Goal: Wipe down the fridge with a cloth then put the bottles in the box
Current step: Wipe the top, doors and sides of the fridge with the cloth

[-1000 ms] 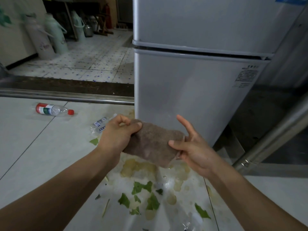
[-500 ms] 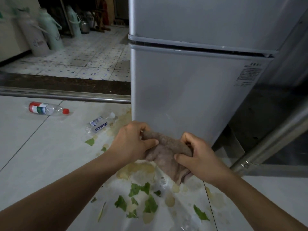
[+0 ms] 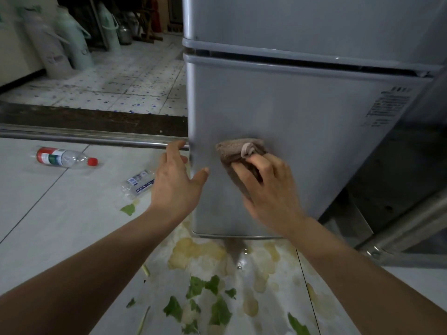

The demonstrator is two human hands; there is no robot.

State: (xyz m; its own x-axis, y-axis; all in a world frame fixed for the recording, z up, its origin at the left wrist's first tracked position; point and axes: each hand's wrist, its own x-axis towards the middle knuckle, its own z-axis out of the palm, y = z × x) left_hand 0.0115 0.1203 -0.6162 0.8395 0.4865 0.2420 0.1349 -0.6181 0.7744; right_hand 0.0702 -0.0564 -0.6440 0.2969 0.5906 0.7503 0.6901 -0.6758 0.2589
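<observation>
Cloth (image 3: 238, 153), held between both hands half a second earlier, now bunched under right hand (image 3: 267, 187) and pressed to lower fridge (image 3: 302, 131) door. Left hand (image 3: 175, 180) released, fingers spread beside door edge. Wiping stage judged just begun; two bottles (image 3: 64, 157) (image 3: 139, 183) lying on floor, box unseen.

tiled floor (image 3: 48, 226) bears 2 bottles (image 3: 65, 157), leaf scraps (image 3: 219, 310), yellow spill (image 3: 198, 250).

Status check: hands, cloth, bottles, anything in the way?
Right hand presses brown cloth on lower fridge door; left hand open at door edge. Two bottles on floor. Leaf scraps, spill underfoot.
</observation>
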